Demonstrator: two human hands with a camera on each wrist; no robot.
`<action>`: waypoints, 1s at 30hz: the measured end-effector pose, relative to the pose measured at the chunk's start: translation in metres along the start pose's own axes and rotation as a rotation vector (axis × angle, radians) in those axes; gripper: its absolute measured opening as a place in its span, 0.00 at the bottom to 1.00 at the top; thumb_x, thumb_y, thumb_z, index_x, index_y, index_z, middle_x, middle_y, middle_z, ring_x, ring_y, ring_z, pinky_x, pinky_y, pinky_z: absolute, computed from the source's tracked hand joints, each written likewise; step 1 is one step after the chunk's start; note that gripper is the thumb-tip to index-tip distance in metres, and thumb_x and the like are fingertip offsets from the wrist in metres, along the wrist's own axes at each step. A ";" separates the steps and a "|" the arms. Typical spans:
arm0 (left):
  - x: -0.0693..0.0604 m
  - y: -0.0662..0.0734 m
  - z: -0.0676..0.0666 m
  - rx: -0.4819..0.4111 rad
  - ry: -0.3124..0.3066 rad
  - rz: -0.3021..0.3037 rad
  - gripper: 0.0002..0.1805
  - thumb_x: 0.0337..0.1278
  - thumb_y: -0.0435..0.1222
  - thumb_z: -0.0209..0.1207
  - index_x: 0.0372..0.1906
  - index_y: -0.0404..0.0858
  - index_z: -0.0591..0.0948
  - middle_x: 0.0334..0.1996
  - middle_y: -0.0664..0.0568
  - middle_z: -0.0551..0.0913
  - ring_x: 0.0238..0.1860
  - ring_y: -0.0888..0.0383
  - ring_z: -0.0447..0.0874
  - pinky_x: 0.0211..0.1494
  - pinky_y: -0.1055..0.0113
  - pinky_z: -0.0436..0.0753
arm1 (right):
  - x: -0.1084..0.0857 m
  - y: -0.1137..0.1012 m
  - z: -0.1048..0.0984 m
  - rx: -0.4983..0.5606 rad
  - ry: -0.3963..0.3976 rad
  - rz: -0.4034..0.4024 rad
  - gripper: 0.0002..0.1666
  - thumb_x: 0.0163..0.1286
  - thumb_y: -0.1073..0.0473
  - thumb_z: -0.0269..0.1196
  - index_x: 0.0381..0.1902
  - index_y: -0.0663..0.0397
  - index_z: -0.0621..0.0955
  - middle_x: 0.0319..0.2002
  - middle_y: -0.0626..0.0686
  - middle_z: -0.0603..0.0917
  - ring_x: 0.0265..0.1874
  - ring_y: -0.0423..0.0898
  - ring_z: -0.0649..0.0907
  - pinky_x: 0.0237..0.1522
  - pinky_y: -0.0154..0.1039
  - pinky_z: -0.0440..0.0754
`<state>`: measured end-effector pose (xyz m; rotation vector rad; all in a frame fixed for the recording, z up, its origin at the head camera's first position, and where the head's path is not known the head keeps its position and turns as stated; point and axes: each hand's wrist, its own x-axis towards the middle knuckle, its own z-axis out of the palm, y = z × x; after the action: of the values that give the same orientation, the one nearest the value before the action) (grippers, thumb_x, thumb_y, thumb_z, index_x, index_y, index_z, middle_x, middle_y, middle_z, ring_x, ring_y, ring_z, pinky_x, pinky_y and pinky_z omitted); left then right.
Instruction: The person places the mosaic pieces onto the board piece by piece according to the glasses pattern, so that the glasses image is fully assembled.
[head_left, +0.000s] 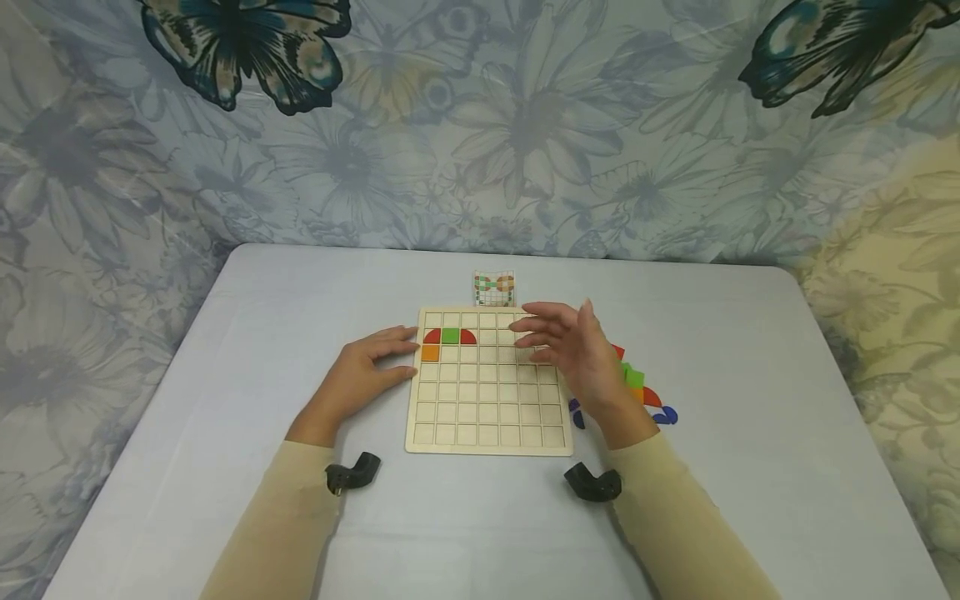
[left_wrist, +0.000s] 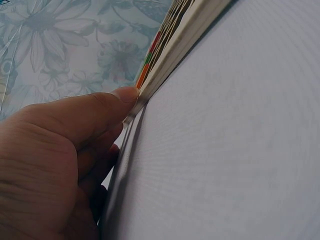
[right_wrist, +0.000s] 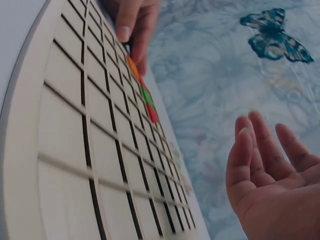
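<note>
A wooden grid board [head_left: 487, 392] lies flat on the table. In its upper left cells sit a red rounded piece [head_left: 432, 337], a green square [head_left: 450, 336], another red rounded piece [head_left: 468, 337] and, one row lower, an orange square [head_left: 430, 353]. My left hand [head_left: 360, 375] rests against the board's left edge, fingers extended and thumb apart from them. In the left wrist view, its thumb [left_wrist: 100, 112] touches the rim. Over the board's right side hovers my right hand [head_left: 585, 362], with nothing in its relaxed fingers [right_wrist: 265, 145].
Loose coloured pieces [head_left: 651, 397], red, green, orange and blue, lie right of the board, partly behind my right hand and wrist. A small printed pattern card [head_left: 494, 288] stands just beyond the board's far edge. Patterned cloth [head_left: 480, 150] hangs behind the white table [head_left: 337, 283].
</note>
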<state>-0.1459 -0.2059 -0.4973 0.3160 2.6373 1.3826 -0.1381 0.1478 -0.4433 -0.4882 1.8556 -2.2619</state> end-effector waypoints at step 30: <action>0.000 -0.001 -0.001 0.007 -0.002 0.021 0.24 0.65 0.38 0.78 0.64 0.43 0.90 0.73 0.64 0.78 0.80 0.56 0.67 0.83 0.49 0.63 | -0.079 0.011 -0.114 -0.633 0.319 0.243 0.35 0.88 0.36 0.52 0.78 0.54 0.74 0.64 0.58 0.82 0.61 0.54 0.80 0.60 0.34 0.79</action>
<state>-0.1459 -0.2072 -0.4982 0.3460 2.6455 1.3789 -0.1059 0.2772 -0.4845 0.0394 2.6236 -1.6388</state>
